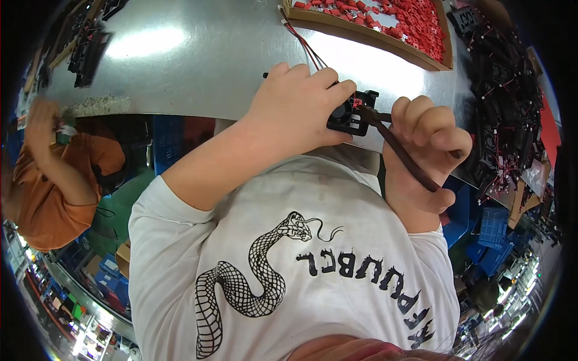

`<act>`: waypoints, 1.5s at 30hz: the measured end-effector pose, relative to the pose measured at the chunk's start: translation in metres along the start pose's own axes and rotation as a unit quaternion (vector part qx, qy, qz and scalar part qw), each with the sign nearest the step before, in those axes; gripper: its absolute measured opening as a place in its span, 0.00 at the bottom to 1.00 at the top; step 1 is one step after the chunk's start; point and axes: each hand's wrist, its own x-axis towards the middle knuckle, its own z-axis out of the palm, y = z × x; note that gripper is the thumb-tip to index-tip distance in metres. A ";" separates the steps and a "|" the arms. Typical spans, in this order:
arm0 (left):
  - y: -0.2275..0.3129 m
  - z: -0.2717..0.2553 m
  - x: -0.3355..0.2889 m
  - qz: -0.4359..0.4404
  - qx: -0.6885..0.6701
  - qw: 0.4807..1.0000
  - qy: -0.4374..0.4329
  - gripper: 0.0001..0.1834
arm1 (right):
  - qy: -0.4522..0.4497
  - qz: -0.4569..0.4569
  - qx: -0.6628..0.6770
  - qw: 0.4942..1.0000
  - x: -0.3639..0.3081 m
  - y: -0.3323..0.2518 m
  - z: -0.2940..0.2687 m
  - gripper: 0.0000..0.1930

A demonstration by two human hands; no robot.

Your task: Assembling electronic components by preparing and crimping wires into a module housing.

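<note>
My left hand (304,102) is closed over a black plastic part (341,114) with a round, speaker-like disc, held by the near edge of the metal table. Most of the part's left side is hidden under my fingers. In my right hand (421,138) are dark-handled pliers (404,151), their handles spread apart. The jaws meet the part's right end, beside a small red piece (357,103) on it. Thin red and black wires (304,45) lie on the table beyond my left hand; a small white connector (284,22) ends them.
A cardboard tray (373,37) of small red pieces (415,27) stands at the far right. Black wired parts (503,96) are heaped along the right side, with blue crates (494,227) below. More black parts (87,57) lie far left, near a co-worker's hand (41,126).
</note>
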 end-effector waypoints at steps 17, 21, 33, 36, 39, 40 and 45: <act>-0.060 -0.068 -0.167 -0.164 -0.394 0.858 -0.286 0.35 | -0.305 -0.018 -0.370 0.877 -0.001 0.008 -0.034 0.38; -0.106 -0.009 -0.285 -0.514 -0.350 0.770 -0.147 0.32 | -0.373 0.101 -0.486 0.783 0.020 0.001 -0.042 0.50; -0.186 0.074 -0.358 -0.530 -0.065 0.842 -0.080 0.40 | 0.006 0.355 -0.879 0.319 0.098 -0.015 -0.251 0.37; -0.181 0.072 -0.325 -0.471 -0.074 0.873 -0.101 0.38 | -0.051 0.314 -0.878 0.359 0.102 -0.012 -0.277 0.30; -0.147 0.050 -0.263 -0.442 -0.076 0.880 -0.155 0.32 | -0.067 0.284 -0.866 0.405 0.096 -0.008 -0.301 0.23; -0.146 0.054 -0.265 -0.420 -0.046 0.895 -0.144 0.30 | -0.040 0.259 -0.859 0.439 0.098 -0.005 -0.286 0.19; -0.118 0.041 -0.230 -0.337 -0.014 0.931 -0.138 0.22 | 0.010 0.043 -0.863 0.503 0.100 -0.036 -0.286 0.14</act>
